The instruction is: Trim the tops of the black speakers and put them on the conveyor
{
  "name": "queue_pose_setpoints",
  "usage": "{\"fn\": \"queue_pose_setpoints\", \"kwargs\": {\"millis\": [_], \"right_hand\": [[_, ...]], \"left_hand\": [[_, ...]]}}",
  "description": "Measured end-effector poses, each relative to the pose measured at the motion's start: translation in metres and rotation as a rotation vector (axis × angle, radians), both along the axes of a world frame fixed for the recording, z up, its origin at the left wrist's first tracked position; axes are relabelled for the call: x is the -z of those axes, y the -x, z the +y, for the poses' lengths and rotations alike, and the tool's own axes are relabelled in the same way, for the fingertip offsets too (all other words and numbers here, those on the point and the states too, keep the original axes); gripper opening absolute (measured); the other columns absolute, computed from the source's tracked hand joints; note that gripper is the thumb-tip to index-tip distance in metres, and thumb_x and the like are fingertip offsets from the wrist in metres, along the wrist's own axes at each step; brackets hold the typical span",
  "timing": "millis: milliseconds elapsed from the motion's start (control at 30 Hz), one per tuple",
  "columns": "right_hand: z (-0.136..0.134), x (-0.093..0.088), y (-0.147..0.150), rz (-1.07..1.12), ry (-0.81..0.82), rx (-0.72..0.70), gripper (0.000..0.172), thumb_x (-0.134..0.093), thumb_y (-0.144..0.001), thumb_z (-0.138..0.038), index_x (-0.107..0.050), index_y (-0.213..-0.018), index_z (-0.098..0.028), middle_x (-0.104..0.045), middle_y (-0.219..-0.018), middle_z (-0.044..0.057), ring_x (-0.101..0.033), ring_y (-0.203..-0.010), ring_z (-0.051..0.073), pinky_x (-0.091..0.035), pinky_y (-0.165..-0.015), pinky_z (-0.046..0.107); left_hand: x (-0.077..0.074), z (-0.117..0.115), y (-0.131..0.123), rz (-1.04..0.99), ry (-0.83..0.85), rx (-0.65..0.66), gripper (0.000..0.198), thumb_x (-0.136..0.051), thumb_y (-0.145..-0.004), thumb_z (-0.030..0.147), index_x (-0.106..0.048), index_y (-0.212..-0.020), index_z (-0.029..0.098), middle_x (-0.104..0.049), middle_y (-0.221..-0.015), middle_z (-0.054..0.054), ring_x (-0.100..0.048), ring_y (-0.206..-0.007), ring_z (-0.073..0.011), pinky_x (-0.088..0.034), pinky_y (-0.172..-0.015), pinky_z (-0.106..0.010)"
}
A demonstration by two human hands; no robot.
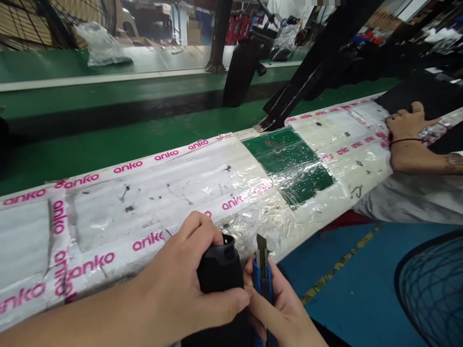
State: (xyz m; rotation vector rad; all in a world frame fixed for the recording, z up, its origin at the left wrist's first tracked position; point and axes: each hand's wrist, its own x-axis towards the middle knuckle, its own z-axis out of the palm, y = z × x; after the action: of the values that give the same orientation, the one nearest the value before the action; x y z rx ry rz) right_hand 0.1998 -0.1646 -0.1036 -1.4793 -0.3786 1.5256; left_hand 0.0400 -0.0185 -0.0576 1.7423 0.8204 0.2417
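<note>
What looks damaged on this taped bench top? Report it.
A green patch sits under wrinkled clear tape on the white anko-printed bench top, and black specks and scuffs mark the top, so it looks worn and patched.

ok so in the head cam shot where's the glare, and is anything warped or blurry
In the head view, glare flares off the clear tape over the green board; the wide lens seems to bend the taped work surface; the utility knife and black cylindrical piece look reasonably in focus.

A bare left hand (177,282), continued by a smooth bare forearm (68,318), is seen, with a bare right hand (280,313) just beside it.
</note>
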Motion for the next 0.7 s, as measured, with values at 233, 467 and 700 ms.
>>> {"fn": "queue_pose_setpoints", "kwargs": {"millis": [233,467,700], "right_hand": [[0.003,-0.032,-0.038,-1.248,-0.416,-0.502,0.024,-0.043,-0.11,-0.036,-0.058,-0.125,-0.025,-0.076,-0.098,0.006,-0.074,-0.08,0.023,-0.057,-0.063,0.031],[0.033,-0.056,-0.05,-1.812,-0.623,-0.898,0.036,-0.019,-0.112,-0.022,-0.054,-0.115,-0.017,-0.066,-0.071,0.0,-0.066,-0.051,0.02,-0.044,-0.041,0.035],[0.032,-0.057,-0.054,-1.734,-0.551,-1.065,0.033,-0.023,-0.112,-0.026,-0.055,-0.121,-0.02,-0.066,-0.079,0.0,-0.066,-0.056,0.02,-0.043,-0.045,0.037]], "left_hand": [[0.01,0.017,-0.002,-0.022,0.048,0.134,0.057,-0.092,-0.065,0.039,-0.049,-0.101,0.026,-0.049,-0.108,-0.001,-0.054,-0.093,-0.0225,-0.049,-0.074,-0.033],[0.016,0.02,-0.004,-0.054,0.057,0.149,0.06,-0.092,-0.065,0.032,-0.046,-0.104,0.027,-0.049,-0.114,-0.001,-0.053,-0.104,-0.0251,-0.05,-0.087,-0.038],[0.015,0.022,-0.007,-0.07,0.073,0.152,0.061,-0.094,-0.06,0.028,-0.047,-0.099,0.027,-0.05,-0.111,0.001,-0.053,-0.096,-0.0216,-0.049,-0.081,-0.034]]}}
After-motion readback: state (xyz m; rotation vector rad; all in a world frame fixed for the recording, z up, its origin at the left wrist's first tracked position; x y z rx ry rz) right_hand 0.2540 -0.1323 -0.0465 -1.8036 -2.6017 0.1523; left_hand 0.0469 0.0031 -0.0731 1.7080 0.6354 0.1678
